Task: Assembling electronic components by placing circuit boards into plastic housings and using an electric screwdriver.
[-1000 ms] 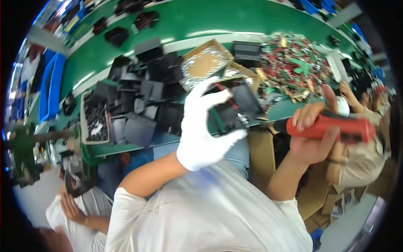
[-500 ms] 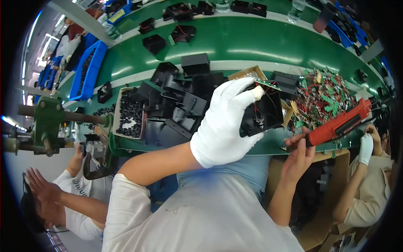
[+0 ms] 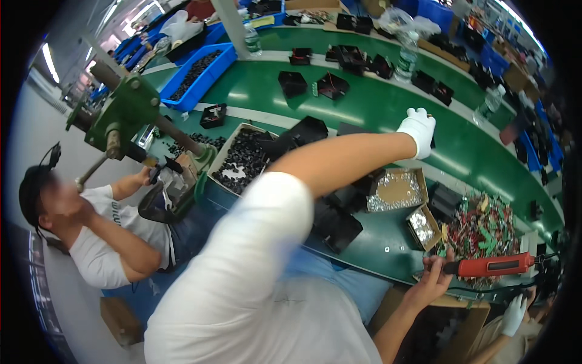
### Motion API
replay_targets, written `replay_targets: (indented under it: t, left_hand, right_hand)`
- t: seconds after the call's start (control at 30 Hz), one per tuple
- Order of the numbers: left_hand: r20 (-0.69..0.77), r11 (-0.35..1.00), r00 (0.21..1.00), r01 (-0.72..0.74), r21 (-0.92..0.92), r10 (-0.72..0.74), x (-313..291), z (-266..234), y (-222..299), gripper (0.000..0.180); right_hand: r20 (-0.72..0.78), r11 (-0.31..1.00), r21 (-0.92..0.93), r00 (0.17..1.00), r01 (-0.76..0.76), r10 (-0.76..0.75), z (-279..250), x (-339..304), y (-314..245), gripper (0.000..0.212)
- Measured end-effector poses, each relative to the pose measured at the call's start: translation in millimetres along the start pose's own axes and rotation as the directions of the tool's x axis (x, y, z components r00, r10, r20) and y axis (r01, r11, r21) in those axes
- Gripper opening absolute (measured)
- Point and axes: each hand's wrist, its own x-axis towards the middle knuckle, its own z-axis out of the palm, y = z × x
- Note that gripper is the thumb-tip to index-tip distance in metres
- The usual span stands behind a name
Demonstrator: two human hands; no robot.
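My left hand [image 3: 418, 132], in a white glove, is stretched far out over the green conveyor belt, its fingers bent round a black plastic box. Only a dark sliver of the box shows past the glove; the rest is hidden. Near the front edge of the bench, my bare right hand [image 3: 429, 280] pinches the black nose of a red electric screwdriver [image 3: 494, 266], which lies level and points left. Beside it are a small carton of silvery parts [image 3: 422, 225] and a heap of green circuit boards with red wires [image 3: 485, 233].
Black plastic housings [image 3: 336, 224] are piled under my left arm. A box of small black parts [image 3: 242, 159] and a green press [image 3: 124, 112] stand at left, with a co-worker [image 3: 109, 224] seated there. Other boxes [image 3: 332, 85] and a bottle [image 3: 407, 56] stand farther back.
My left hand has carried the black box away from my body, out over the belt. My right hand stays at the screwdriver, which now lies more level. The whole view has shifted.
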Motion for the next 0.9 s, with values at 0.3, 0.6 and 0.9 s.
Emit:
replay_targets:
  t: [0.3,0.6,0.9]
  left_hand:
    - [0.349,0.969,0.936,-0.132,0.21,0.052,33,-117,-137,0.053]
    - [0.045,0.842,0.904,0.377,0.387,-0.425,-94,-128,-423,0.04]
    - [-0.243,0.952,0.966,-0.153,-0.265,0.087,-67,-211,-121,0.019]
  right_hand:
    - [-0.066,0.97,-0.239,0.995,0.052,-0.069,-12,-27,-19,0.049]
    - [-0.032,0.736,-0.487,0.833,0.471,-0.553,4,-60,-16,0.052]
    - [0.221,-0.039,-0.192,0.005,0.981,-0.975,-27,15,-197,0.075]
